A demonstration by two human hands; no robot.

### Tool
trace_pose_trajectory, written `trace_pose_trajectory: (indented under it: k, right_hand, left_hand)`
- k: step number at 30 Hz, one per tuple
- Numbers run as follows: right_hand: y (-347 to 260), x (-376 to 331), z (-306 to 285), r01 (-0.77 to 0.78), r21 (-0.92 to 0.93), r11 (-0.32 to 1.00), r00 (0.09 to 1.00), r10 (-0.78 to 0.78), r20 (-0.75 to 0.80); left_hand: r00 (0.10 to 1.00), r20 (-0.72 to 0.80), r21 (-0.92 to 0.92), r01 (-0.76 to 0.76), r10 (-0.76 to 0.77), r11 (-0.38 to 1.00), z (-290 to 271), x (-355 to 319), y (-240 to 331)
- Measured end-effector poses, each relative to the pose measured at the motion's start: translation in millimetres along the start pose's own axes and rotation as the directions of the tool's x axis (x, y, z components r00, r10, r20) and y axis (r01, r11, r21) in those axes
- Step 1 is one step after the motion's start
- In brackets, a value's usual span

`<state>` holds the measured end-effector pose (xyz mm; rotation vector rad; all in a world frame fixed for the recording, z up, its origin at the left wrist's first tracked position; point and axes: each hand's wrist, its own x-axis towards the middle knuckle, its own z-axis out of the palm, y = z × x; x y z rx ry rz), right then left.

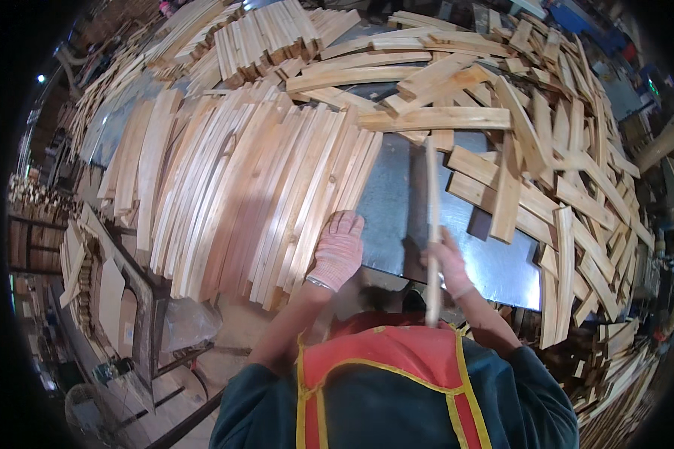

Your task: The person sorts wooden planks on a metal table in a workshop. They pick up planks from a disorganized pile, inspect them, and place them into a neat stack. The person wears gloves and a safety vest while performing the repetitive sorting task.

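Observation:
My right hand [449,262], gloved and slightly blurred, is closed around a narrow wooden slat [433,202] held on edge, its long side running away from me over the metal tabletop. My left hand [338,251], in a pinkish knit glove, lies with fingers stretched against the near right end of a row of wooden slats [254,187]. Those slats stand packed side by side to the left, their near ends fairly even. To the right, loose wooden pieces [494,191] lie crossed over one another in a heap.
Bare metal tabletop [386,202] shows between the row and the heap. Another bundle of slats [266,41] sits farther back. At the lower left are a metal frame [146,322] and a fan [86,408]. Cut wood is piled below the table's right side.

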<state>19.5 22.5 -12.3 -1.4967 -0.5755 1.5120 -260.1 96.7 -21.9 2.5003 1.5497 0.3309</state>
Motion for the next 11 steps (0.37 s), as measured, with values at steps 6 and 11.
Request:
trace_pose_trajectory:
  k: [6, 11]
  right_hand:
    - [25, 84, 100, 0.454, -0.684, 0.57, 0.832, 0.003, 0.555]
    - [-54, 112, 71, 0.477, -0.721, 0.503, 0.808, 0.073, 0.585]
  left_hand:
    - [1.0, 0.015, -0.03, 0.012, -0.011, 0.999, -1, 4, 8]
    - [0.997, 0.021, 0.268, -0.082, 0.08, 0.96, 77, -9, -35]
